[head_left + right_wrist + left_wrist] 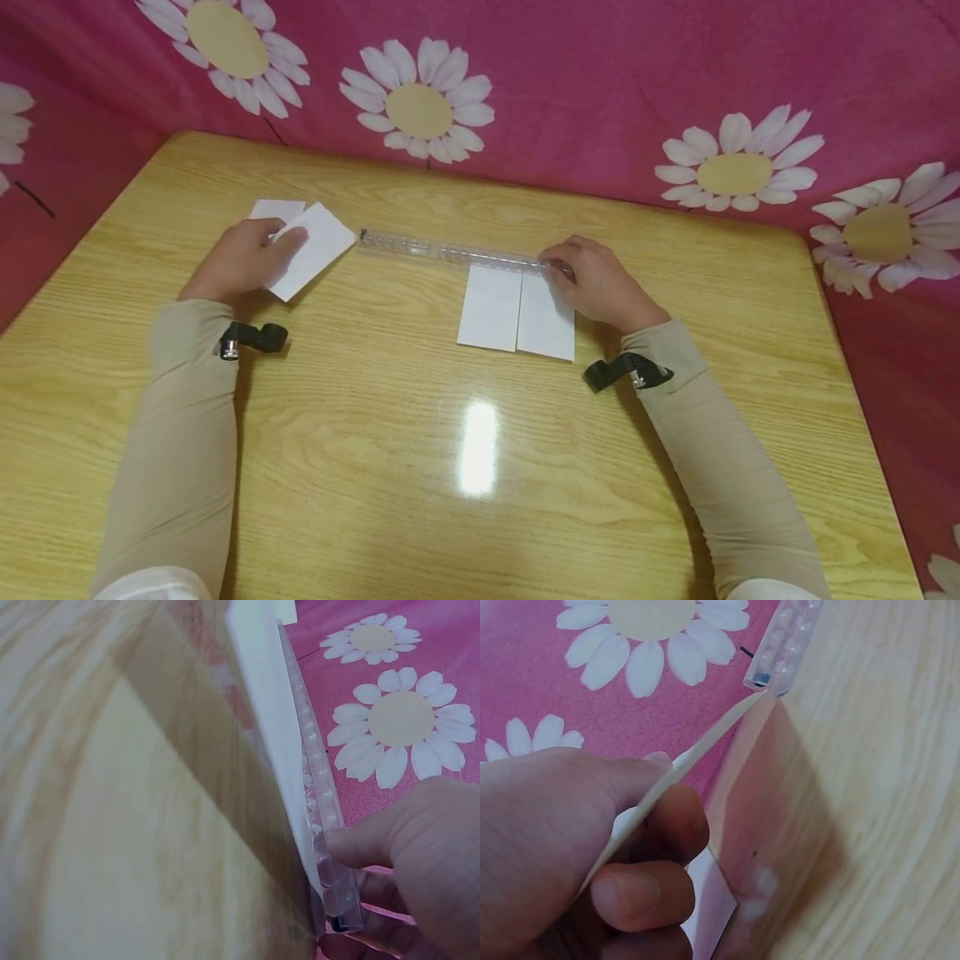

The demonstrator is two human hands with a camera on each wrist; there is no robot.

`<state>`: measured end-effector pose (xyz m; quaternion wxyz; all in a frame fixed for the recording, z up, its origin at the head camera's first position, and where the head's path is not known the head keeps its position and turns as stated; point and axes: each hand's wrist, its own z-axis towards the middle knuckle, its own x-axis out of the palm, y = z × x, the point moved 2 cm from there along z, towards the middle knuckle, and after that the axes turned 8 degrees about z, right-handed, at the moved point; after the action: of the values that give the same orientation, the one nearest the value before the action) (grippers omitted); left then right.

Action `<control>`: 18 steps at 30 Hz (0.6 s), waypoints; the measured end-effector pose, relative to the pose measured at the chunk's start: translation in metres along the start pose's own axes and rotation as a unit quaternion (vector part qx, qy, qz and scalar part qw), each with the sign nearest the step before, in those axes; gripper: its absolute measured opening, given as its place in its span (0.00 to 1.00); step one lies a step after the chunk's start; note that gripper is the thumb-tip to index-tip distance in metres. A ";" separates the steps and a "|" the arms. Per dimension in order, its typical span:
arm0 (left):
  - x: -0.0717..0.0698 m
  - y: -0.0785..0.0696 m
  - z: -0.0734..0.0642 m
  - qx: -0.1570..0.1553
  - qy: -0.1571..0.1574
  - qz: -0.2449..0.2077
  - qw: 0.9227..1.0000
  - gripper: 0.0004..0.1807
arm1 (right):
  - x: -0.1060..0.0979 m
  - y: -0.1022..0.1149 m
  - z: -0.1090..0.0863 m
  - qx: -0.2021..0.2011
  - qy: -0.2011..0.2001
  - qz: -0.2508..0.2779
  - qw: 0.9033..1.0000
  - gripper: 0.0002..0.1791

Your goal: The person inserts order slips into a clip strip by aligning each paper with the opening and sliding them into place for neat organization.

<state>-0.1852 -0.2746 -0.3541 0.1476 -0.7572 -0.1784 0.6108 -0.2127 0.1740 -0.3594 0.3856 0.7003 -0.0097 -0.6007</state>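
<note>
My left hand (247,254) pinches a white card (321,242) between thumb and fingers, tilted above the table. In the left wrist view this card (705,746) appears edge-on, its far corner right at the strip's end. Another white card (273,208) is partly hidden behind that hand. My right hand (600,279) grips the right end of a long clear plastic strip (420,246) holding a row of clear, bead-like rounds. Two white cards (489,308) sit side by side along the strip's near edge, near the right fingers; in the right wrist view, white card (262,697) slants up beside the strip (319,772).
A glossy wood-grain table (360,467) lies under both hands, with a bright light reflection near its middle. Behind it hangs a pink cloth (570,100) with large white daisies. Each sleeve carries a black wrist mount (258,337).
</note>
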 end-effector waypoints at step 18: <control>0.009 -0.007 0.005 0.041 -0.015 0.013 0.999 0.28 | 0.000 -0.002 0.000 -0.009 0.001 -0.003 1.000 0.18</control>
<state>-0.1893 -0.2642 -0.3604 0.1684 -0.7434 -0.1454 0.6308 -0.2134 0.1754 -0.3602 0.3900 0.6973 -0.0023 -0.6015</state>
